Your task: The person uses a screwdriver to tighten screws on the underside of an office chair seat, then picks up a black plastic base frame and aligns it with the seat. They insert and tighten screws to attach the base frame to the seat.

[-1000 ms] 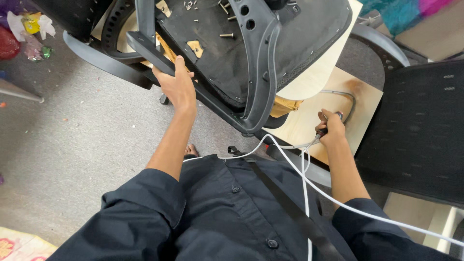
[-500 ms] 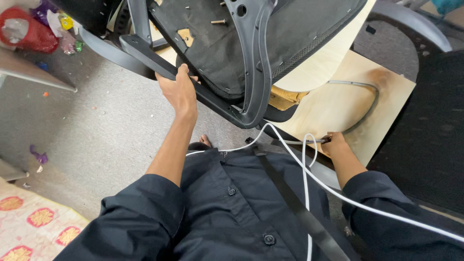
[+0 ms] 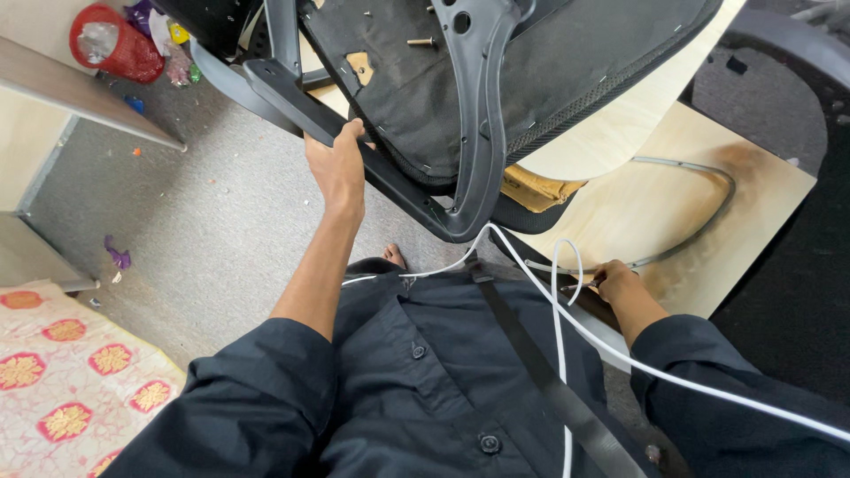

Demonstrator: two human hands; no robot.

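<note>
My left hand [image 3: 336,168]: fingers curled tight over the dark grey plastic armrest bar [image 3: 292,93] of the upturned black office chair seat [image 3: 496,80], thumb below, same grip as half a second back. My right hand [image 3: 617,281]: fingers closed around something small and dark near the thin bent grey metal rod [image 3: 699,177]; what it is I cannot tell. This hand has dropped lower and nearer my body than a second ago. A white cable [image 3: 567,327] loops just beside it, across my dark shirt. The rod lies on a pale plywood board [image 3: 655,212] with scorch-brown marks. The chair seat tilts above my lap. Far left on grey carpet: a red round bin [image 3: 119,53] lined with clear plastic, coloured wrappers beside it. A floral mat [image 3: 71,372] lies at lower left.
</note>
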